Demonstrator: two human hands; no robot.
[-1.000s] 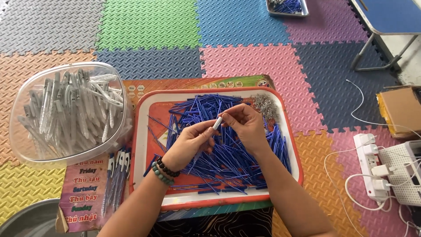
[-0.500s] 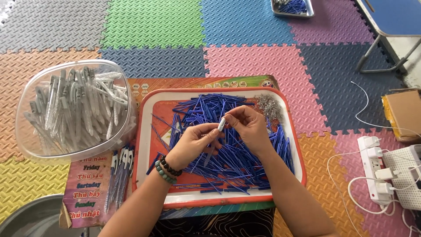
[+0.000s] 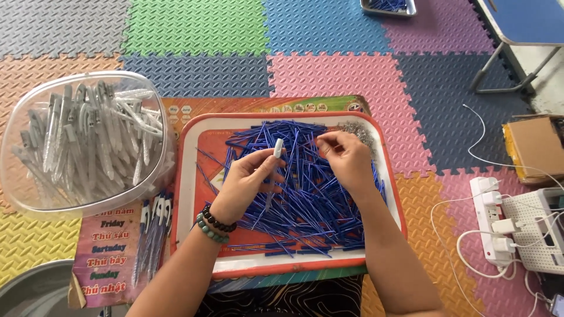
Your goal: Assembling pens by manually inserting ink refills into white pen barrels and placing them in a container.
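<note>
A clear pen barrel (image 3: 275, 161) is held upright at frame centre, pinched in the left hand (image 3: 249, 185) above the tray (image 3: 191, 176). It is judged light, stiff and smooth; mid-barrel grip is best. The right hand (image 3: 346, 158), palm down with fingertips pinched, rests on the blue refills (image 3: 311, 199); what it holds cannot be told.

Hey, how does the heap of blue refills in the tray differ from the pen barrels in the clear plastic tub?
The thin blue refills are dark blue and slender; the pen barrels are whitish-clear and thicker. The refills lie spread flat across the open orange-rimmed tray; the barrels are piled deep inside the clear plastic tub. The left hand holds one barrel over the refills, while the tub's barrels lie untouched. Both are loose, jumbled heaps.
</note>
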